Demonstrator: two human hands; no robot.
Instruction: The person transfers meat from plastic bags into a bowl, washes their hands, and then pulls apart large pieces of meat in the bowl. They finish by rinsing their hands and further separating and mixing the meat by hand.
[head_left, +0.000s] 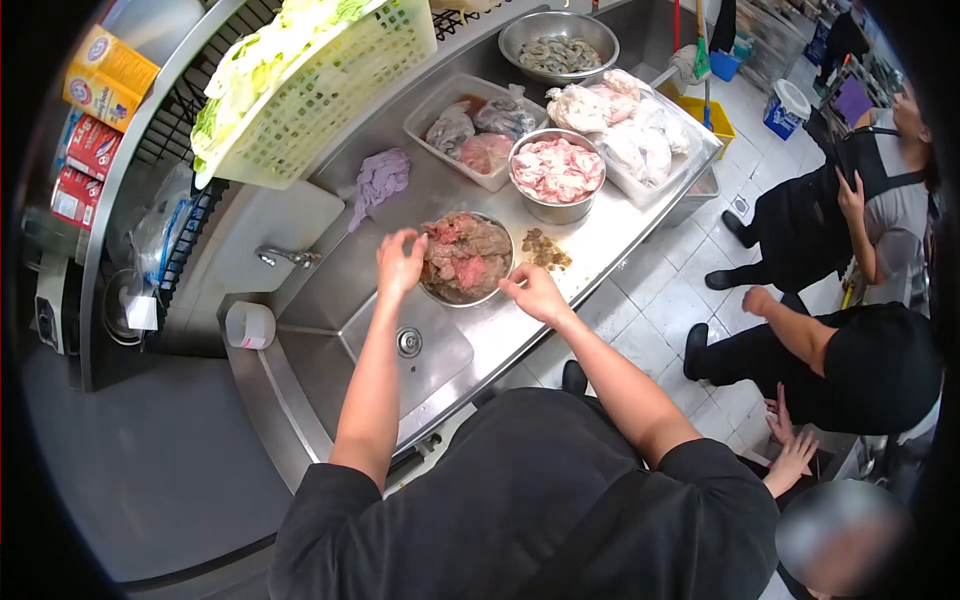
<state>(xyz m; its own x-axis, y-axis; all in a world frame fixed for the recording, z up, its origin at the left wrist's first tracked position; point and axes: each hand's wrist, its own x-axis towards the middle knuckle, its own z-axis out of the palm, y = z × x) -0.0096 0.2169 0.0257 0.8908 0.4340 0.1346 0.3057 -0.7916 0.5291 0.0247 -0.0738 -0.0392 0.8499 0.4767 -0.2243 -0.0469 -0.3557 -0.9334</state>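
Note:
A round metal bowl [512, 262] heaped with brown and pink raw meat [466, 255] stands on the steel counter beside the sink basin. My left hand [400, 264] is at the bowl's left side, its fingers curled at the rim next to the meat. On the opposite side, my right hand [536, 294] has thumb and fingers closed at the rim. Close to the right hand, a small patch of brown scraps [546, 250] lies on the counter. Behind it stands a metal pot [556, 212] of pale pink meat pieces.
Bagged meat fills a plastic tub [420, 118] and a white tray [690, 165]. A steel bowl [510, 42] of shrimp stands farther back. Left are a purple cloth [380, 183], a faucet [287, 257] and a leafy-green basket [330, 110]. Co-workers [860, 360] are at the right.

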